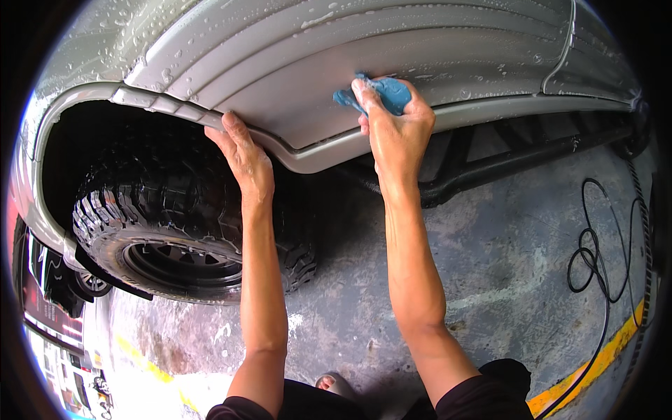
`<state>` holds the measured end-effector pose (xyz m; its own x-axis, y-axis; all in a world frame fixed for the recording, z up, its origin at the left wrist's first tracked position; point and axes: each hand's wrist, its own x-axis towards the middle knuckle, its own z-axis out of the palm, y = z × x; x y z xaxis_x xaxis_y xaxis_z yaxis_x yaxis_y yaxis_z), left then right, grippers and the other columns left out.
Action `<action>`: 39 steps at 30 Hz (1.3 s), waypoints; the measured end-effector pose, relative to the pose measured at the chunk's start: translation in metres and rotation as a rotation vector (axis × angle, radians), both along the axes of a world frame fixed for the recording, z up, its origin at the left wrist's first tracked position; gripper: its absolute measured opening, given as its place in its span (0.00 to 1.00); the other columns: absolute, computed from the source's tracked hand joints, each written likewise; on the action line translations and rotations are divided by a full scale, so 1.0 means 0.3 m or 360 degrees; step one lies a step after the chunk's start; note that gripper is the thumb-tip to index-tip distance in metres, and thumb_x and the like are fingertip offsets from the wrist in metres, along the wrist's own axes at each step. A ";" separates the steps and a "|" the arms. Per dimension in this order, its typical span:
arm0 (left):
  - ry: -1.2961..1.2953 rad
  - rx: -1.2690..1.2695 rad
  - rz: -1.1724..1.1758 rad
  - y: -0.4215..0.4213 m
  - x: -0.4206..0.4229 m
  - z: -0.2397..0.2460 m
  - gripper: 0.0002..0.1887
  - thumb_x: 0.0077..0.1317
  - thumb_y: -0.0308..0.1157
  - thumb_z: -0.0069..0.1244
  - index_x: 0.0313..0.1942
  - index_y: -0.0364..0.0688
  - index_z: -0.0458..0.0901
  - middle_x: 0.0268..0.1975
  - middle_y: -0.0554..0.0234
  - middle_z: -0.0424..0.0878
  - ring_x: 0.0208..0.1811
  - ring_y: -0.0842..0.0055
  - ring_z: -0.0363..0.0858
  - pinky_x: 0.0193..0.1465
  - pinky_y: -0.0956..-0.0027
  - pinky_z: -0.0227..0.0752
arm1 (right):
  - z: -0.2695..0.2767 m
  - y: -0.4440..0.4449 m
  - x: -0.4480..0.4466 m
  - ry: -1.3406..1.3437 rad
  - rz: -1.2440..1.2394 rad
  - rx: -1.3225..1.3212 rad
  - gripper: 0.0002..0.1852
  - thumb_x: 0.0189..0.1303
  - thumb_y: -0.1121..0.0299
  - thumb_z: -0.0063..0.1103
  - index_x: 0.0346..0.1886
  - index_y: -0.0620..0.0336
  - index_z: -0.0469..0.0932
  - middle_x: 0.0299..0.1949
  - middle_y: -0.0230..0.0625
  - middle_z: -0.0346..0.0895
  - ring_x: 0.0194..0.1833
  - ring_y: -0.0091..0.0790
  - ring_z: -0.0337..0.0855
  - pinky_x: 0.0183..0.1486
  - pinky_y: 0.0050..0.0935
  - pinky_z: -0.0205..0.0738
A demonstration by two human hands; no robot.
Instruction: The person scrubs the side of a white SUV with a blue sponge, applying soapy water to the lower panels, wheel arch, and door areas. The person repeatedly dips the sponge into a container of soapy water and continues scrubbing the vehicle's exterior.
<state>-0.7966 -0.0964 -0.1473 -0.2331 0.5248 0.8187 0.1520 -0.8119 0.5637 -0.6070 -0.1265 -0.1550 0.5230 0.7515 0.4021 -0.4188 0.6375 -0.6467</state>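
Note:
A soft blue clay-like lump (395,94) is gripped in my right hand (401,126), pressed against the wet silver body panel (294,100) of a vehicle. Water drops and streaks dot the panel. My left hand (244,155) rests with its fingertips on the trim edge by the wheel arch (168,105) and holds nothing. Below and left of that hand is a large tire (157,194) with chunky tread. My left forearm hides part of the tire.
A black tubular side step (483,173) runs under the panel at right. A black hose (593,257) lies looped on the grey floor (488,273), near a yellow line (593,367). Another vehicle's wheel (93,283) shows at far left. My sandaled foot (328,380) is below.

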 end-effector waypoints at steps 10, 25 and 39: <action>0.0049 0.0008 0.0003 0.004 -0.012 -0.007 0.38 0.83 0.56 0.41 0.79 0.42 0.47 0.78 0.55 0.59 0.79 0.68 0.56 0.81 0.58 0.48 | 0.004 -0.012 0.029 0.0026 0.0151 -0.0197 0.06 0.64 0.75 0.74 0.35 0.66 0.84 0.28 0.30 0.82 0.22 0.18 0.72 0.24 0.21 0.65; 0.0086 0.0024 0.0035 -0.004 -0.005 -0.003 0.41 0.81 0.59 0.41 0.79 0.41 0.46 0.78 0.55 0.56 0.79 0.69 0.55 0.82 0.59 0.45 | 0.017 -0.019 0.040 -0.0009 0.0119 -0.0189 0.05 0.63 0.77 0.74 0.36 0.67 0.84 0.29 0.32 0.83 0.22 0.17 0.72 0.23 0.19 0.64; 0.0094 0.0020 0.0081 0.001 -0.010 -0.007 0.40 0.82 0.59 0.40 0.79 0.41 0.46 0.77 0.55 0.58 0.77 0.70 0.57 0.81 0.59 0.46 | 0.021 -0.020 0.048 0.0036 0.0209 -0.0249 0.07 0.61 0.75 0.76 0.36 0.66 0.85 0.30 0.34 0.85 0.23 0.17 0.72 0.25 0.19 0.65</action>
<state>-0.7995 -0.0960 -0.1495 -0.2104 0.5029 0.8384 0.2258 -0.8094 0.5421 -0.5926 -0.1326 -0.1487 0.4239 0.8662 0.2646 -0.5071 0.4691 -0.7231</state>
